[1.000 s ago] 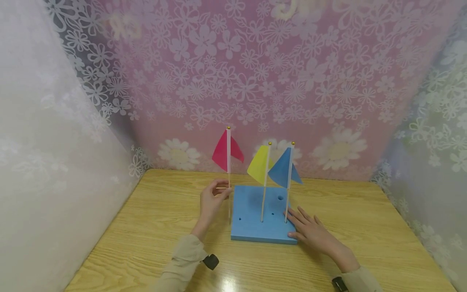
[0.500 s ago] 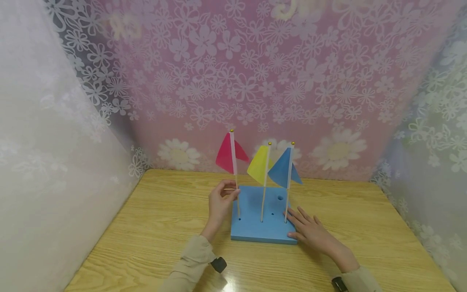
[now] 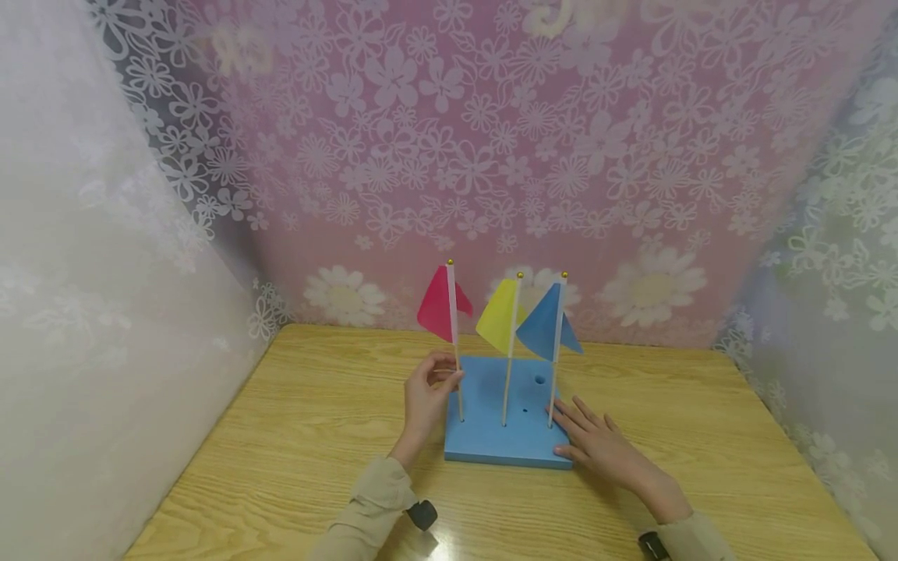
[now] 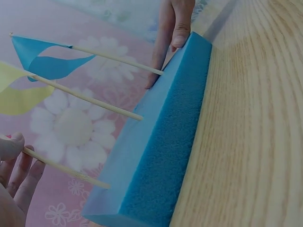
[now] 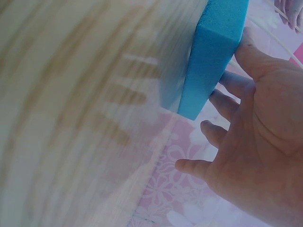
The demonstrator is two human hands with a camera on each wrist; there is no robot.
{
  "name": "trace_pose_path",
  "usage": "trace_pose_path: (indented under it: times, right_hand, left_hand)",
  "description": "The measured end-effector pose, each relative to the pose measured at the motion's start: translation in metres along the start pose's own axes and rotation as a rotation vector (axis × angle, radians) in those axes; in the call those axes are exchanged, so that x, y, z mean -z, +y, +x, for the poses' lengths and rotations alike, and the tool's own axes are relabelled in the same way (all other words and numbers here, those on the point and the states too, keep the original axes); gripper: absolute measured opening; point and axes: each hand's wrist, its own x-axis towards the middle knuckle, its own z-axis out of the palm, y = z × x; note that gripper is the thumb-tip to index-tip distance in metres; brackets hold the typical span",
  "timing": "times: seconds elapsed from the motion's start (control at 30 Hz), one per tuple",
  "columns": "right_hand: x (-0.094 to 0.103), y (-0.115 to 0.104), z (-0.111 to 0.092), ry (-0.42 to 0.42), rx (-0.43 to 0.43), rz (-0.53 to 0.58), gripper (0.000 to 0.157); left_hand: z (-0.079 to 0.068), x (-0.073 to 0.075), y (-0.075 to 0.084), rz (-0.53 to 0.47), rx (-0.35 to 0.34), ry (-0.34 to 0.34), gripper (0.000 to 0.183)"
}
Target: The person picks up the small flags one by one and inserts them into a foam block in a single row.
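A blue foam block (image 3: 484,448) lies flat on the table. My left hand (image 3: 425,397) pinches the stick of a red flag (image 3: 438,308) between thumb and fingers; the stick's lower end stands in a hole at the block's left. A yellow flag (image 3: 498,315) stands in the middle of the front row, and a blue flag (image 3: 542,323) to its right, both upright. My right hand (image 3: 606,448) rests with straight, spread fingers on the block's right edge, beside the blue flag's stick. In the left wrist view the red flag's stick (image 4: 66,169) meets the block's top.
Two further holes show in the block, a small hole (image 3: 525,411) and a larger hole (image 3: 539,380) behind it. The wooden table (image 3: 295,436) extends around the block. A pink flowered backdrop (image 3: 449,171) rises behind the table's far edge.
My left hand has carried the red flag rightward over the block and lowered it, its stick now in the left hole. The right hand has stayed in place.
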Motion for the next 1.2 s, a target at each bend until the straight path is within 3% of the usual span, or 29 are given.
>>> trace_pose_path:
  times: [0.17, 0.4, 0.53, 0.73, 0.87, 1.03, 1.1, 1.2]
  right_hand:
    - [-0.001, 0.001, 0.001, -0.003, -0.004, -0.007, 0.068]
    - [0.0, 0.001, 0.0, -0.007, -0.014, -0.002, 0.067]
    - [0.0, 0.001, 0.0, -0.011, -0.016, 0.007, 0.067]
    - [0.002, 0.002, 0.001, -0.014, -0.023, 0.004, 0.068]
    - [0.005, 0.0, 0.003, -0.028, -0.036, 0.01, 0.069]
    - [0.006, 0.001, 0.005, -0.03, -0.048, 0.019, 0.07]
    - [0.005, 0.006, 0.006, 0.007, -0.042, 0.029, 0.071]
    - [0.005, 0.016, 0.005, 0.092, -0.027, 0.039, 0.07]
  left_hand:
    - [0.002, -0.002, -0.021, 0.006, 0.0, -0.011, 0.023]
    - [-0.003, -0.001, -0.027, 0.042, -0.02, -0.066, 0.02]
    - [-0.007, -0.002, -0.021, 0.066, -0.03, -0.057, 0.019]
    - [-0.014, -0.003, 0.007, 0.11, -0.047, -0.067, 0.02]
    - [-0.016, -0.003, 0.013, 0.135, -0.041, -0.073, 0.02]
    - [-0.01, -0.002, -0.015, 0.139, -0.031, -0.085, 0.025]
    - [-0.007, 0.003, -0.027, 0.143, -0.013, -0.096, 0.027]
    - [-0.005, 0.014, -0.029, 0.158, 0.013, -0.112, 0.026]
